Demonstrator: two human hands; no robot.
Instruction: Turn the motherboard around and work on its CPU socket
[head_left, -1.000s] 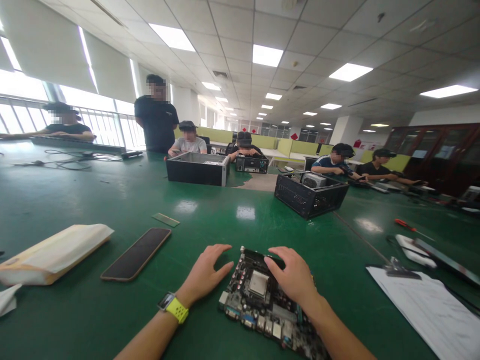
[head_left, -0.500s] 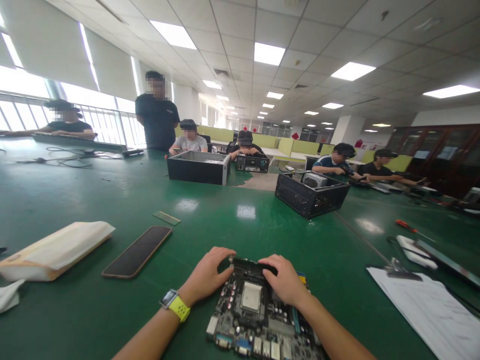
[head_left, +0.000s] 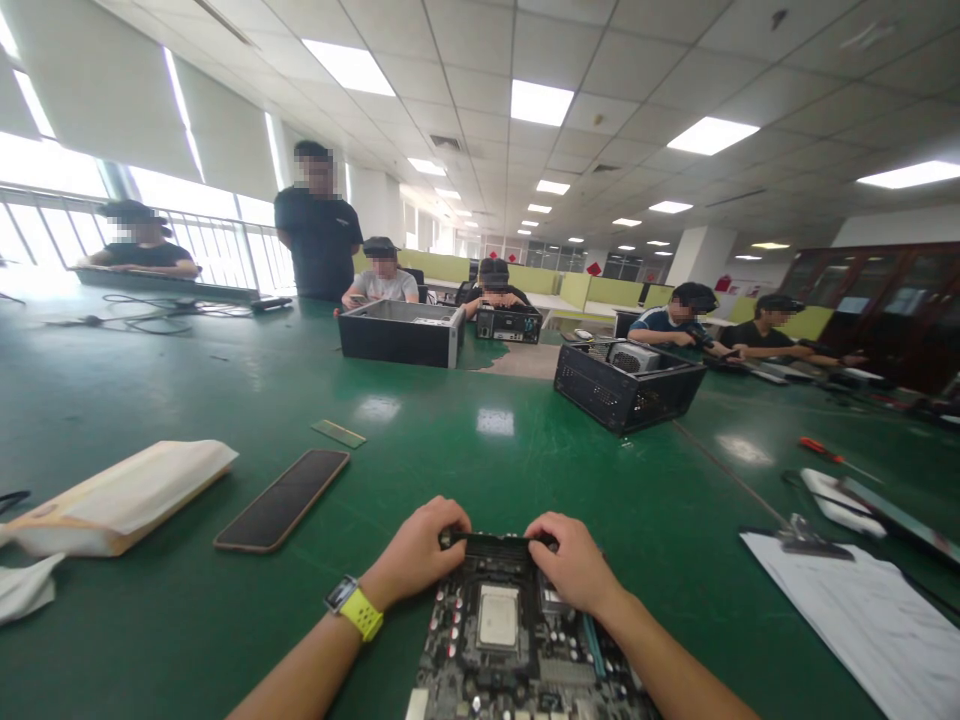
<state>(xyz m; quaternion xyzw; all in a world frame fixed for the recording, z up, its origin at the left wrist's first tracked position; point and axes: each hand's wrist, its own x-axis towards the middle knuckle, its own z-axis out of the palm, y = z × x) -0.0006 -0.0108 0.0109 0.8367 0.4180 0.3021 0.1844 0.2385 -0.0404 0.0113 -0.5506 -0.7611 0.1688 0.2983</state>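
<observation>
- One motherboard (head_left: 517, 675) is pinched at its far edge by left hand (head_left: 420, 552) and right hand (head_left: 576, 562).
- Three computer cases (head_left: 600, 392) are seen beyond.
- One phone (head_left: 283, 500), one clipboard (head_left: 855, 610) noted.

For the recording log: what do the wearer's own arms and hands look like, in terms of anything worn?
The left hand and right hand are gloveless, and no sleeves show on the forearms. The left wrist bears a watch with a squarish case and a bright yellow-green, perforated strap.
</observation>
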